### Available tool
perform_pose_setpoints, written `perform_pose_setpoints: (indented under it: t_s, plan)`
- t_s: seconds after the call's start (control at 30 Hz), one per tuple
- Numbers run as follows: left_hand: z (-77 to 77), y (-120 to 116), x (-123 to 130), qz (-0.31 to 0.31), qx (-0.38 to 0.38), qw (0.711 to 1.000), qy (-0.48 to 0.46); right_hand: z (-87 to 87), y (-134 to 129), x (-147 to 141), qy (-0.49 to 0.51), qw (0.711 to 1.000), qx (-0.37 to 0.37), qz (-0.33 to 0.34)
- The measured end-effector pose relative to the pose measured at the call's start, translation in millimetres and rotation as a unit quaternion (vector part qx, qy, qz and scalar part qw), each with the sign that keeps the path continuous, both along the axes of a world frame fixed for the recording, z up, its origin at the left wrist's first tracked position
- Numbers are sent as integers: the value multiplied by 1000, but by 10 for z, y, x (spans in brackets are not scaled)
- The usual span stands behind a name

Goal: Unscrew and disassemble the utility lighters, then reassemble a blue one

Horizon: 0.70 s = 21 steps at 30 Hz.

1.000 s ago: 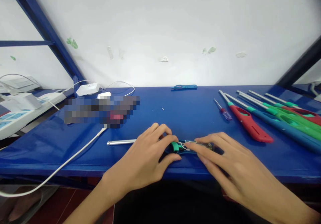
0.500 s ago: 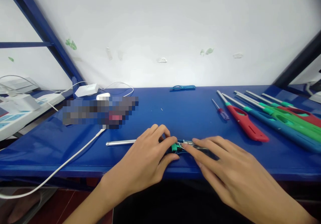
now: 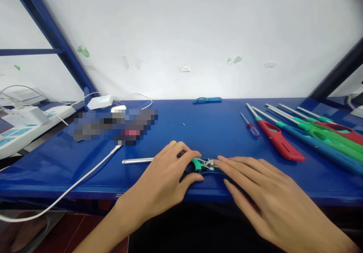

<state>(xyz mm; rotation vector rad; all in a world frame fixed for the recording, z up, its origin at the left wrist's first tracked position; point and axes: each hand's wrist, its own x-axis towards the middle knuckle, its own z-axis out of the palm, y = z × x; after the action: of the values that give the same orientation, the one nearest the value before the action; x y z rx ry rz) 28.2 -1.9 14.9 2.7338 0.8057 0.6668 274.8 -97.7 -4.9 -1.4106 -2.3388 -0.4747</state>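
An opened long-neck lighter (image 3: 217, 172) lies along the table's front edge, its metal tube (image 3: 137, 161) pointing left. In its blue shell a green trigger (image 3: 196, 164), thin wires and a small metal and clear part (image 3: 211, 163) show. My left hand (image 3: 167, 173) is closed around the lighter between tube and trigger, with the thumb on the near side and fingers on the far side. My right hand (image 3: 255, 188) lies over the handle end with fingers stretched, fingertips touching the inner parts. Its thumb is apart, at the near side. The handle end is hidden under this hand.
At the right lie a screwdriver (image 3: 250, 125), a red lighter (image 3: 279, 139), a blue lighter (image 3: 320, 143) and several more. A blue shell piece (image 3: 207, 99) lies by the wall. On the left are a white cable (image 3: 85, 183), blurred objects (image 3: 136, 128) and a power strip (image 3: 17, 132).
My right fingers have drawn back a little to the right from the wires, and more of the inner parts shows. My left hand keeps its grip. The view has shifted slightly.
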Motion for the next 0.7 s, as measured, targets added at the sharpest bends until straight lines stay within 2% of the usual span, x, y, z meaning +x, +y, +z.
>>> perform_pose_setpoints:
  t_s: [0.2,0.43,0.57,0.7]
  plan:
    - [5,-4,-3,-7,-1,1000,-1,-16,-19,34,-15,1000,-7,23]
    - [3,-11,-17,-10,-3,1000,-2,-28,-16,39,37,998,-44,1]
    - [3,-4,-7,-8,-4,1000,-1,-46,-6,51,61,997,-39,-22]
    - [-8,-8,1,2,7,1000,8,-15,26,61,83,995,-43,-17]
